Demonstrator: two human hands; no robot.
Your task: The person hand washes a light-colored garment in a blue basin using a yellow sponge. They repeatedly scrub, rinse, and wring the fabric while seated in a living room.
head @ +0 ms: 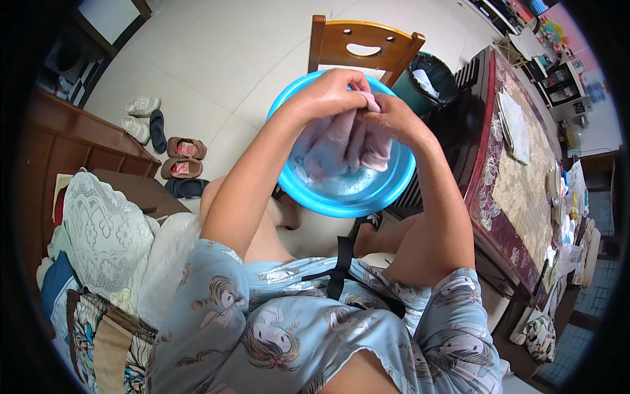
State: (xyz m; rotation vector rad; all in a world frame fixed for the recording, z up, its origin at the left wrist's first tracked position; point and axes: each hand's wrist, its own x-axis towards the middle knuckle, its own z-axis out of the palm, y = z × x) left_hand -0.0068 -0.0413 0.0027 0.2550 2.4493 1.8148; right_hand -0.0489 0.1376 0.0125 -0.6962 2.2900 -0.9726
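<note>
A wet pink cloth (339,143) hangs from both my hands over a bright blue plastic basin (339,209). My left hand (339,93) grips its upper edge between thumb and fingers. Close beside it, my right hand (391,115) pinches the same edge, and a small fold of pink shows between the two. The cloth's lower part reaches down toward sudsy water (330,184) in the basin; whether it dips in I cannot tell. Beneath the basin, a wooden chair (364,32) with cut-out holes in its backrest appears to carry it.
Behind the basin on the right stands a lined green trash bin (428,83). A long table (521,187) with a patterned cover runs along my right. Slippers (184,157) and white shoes (140,115) lie on the tiled floor. Cushions (108,231) and fabrics are heaped at my left.
</note>
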